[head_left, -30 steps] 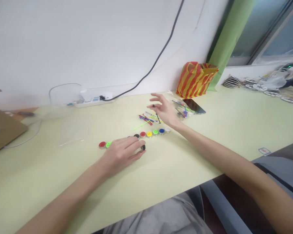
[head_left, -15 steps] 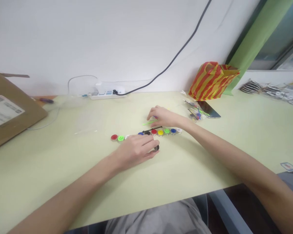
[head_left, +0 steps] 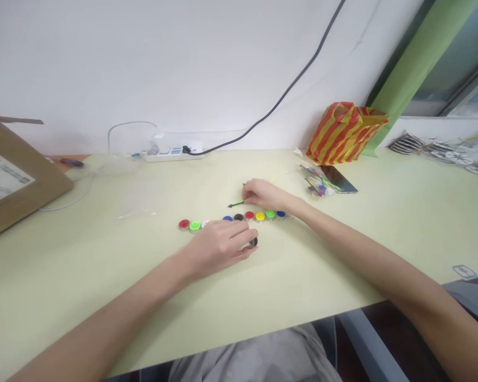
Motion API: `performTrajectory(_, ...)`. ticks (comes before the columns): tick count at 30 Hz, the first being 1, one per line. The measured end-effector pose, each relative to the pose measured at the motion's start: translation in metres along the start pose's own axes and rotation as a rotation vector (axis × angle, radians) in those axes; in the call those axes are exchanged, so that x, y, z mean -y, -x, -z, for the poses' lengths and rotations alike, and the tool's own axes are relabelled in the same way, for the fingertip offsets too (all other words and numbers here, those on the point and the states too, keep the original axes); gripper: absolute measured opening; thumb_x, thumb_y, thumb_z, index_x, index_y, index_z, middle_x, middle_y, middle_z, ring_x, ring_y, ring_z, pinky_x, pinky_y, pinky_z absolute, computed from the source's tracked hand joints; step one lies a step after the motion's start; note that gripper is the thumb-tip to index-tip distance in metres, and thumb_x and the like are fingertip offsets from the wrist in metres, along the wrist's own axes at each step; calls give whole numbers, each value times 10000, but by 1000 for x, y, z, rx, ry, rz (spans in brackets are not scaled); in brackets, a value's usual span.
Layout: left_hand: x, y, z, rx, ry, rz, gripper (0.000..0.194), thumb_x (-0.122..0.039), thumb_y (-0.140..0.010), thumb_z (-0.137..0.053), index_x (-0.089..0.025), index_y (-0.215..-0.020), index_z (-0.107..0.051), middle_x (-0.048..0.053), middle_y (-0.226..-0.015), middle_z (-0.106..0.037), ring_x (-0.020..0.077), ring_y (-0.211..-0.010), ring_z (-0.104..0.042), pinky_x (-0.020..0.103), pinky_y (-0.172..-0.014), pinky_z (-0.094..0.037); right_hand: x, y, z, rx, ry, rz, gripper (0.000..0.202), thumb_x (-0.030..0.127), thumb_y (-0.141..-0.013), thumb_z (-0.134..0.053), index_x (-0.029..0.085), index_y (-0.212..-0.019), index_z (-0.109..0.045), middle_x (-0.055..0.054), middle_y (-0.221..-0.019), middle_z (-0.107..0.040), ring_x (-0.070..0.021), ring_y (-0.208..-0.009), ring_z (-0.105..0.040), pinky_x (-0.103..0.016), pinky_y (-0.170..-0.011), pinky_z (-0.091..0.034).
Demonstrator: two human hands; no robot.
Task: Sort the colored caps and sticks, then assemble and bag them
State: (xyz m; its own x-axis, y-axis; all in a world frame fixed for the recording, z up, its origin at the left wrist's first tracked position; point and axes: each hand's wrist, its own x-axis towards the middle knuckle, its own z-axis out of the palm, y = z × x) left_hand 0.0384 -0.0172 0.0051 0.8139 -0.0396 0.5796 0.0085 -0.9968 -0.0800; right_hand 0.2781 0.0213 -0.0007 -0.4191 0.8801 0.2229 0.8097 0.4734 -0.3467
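Note:
My left hand (head_left: 222, 243) is closed near the front of a row of small round coloured pieces, with a small black round piece (head_left: 254, 242) pinched between thumb and fingers. The row includes a red piece (head_left: 184, 224), a green piece (head_left: 195, 226), a yellow piece (head_left: 260, 216) and a blue piece (head_left: 281, 215); my left hand hides part of it. Just behind the row, my right hand (head_left: 263, 193) is closed with fingers curled down. From under its fingertips stick out a black arrow-shaped piece (head_left: 230, 206) and a thin green strip (head_left: 238, 202), lying together.
Small bagged parts (head_left: 321, 185) and a dark phone (head_left: 338, 179) lie at the right, before a red-and-yellow striped bag (head_left: 346, 135). A cardboard box (head_left: 43, 185) stands left. A power strip (head_left: 175, 154) with a black cable (head_left: 258, 123) sits by the wall.
The black arrow-shaped piece has moved from just behind the round pieces back and left, to the green strip. My right hand's fingers have curled in. My left hand keeps its place.

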Motion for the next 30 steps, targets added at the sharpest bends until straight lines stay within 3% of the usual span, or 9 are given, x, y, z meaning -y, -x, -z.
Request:
performTrajectory(6,-1,-1,1,-33,-2,13,54,-179,-991,-547,-181,-1023,-590,4,-810,-688,124,-658,-638,247,-602,-446,-1,8,17,-215,34,-70,92,134,-905,-618,157,-876,-703,-67,-894,-683,-192,-873,-574,-294,-802,-400)
performTrajectory(11,2,0,1,-37,14,64,124,-252,-1014,-561,-181,-1110,-594,33,-880,-714,145,-739,-683,242,-624,-480,-3,32,23,-302,87,-180,202,217,-967,-576,156,-1082,-731,-127,-1043,-691,-252,-986,-591,-371,-894,-425)
performTrajectory(14,3,1,2,-40,25,142,167,-305,-1008,-593,-182,-1121,-600,32,-881,-721,149,-734,-695,238,-617,-487,12,51,24,-362,9,-167,231,277,-994,-559,180,-1125,-722,-131,-1098,-690,-269,-1034,-597,-405,-935,-431)
performTrajectory(16,3,2,1,-52,34,193,181,-312,-998,-613,-183,-1124,-595,21,-870,-719,150,-736,-703,240,-631,-496,30,64,24,-360,-173,-127,210,316,-1004,-555,199,-1044,-724,-99,-1045,-717,-245,-982,-632,-379,-895,-463)
performTrajectory(19,4,3,0,-110,60,220,204,-314,-974,-656,-184,-1112,-581,6,-861,-716,142,-737,-710,238,-658,-506,60,77,21,-231,-444,-31,173,331,-992,-582,217,-988,-713,-60,-999,-743,-212,-911,-666,-342,-843,-502)
performTrajectory(23,5,3,0,-191,69,167,181,-306,-955,-685,-182,-1023,-573,2,-816,-706,125,-682,-691,221,-623,-492,89,83,9,-246,-542,27,142,221,-978,-569,208,-1019,-704,-54,-969,-743,-184,-861,-668,-309,-788,-512)
performTrajectory(27,3,2,2,-218,63,154,173,-284,-945,-699,-188,-1011,-570,0,-813,-726,123,-657,-693,219,-605,-492,99,82,7,-301,-585,11,119,205,-964,-591,213,-978,-708,-48,-934,-752,-185,-842,-680,-311,-777,-519)
performTrajectory(30,0,0,1,-216,56,151,237,-323,-935,-712,-193,-1074,-571,13,-861,-742,146,-702,-715,238,-632,-515,91,82,19,-307,-544,54,113,219,-960,-602,217,-955,-715,-48,-934,-753,-189,-851,-684,-319,-805,-517)
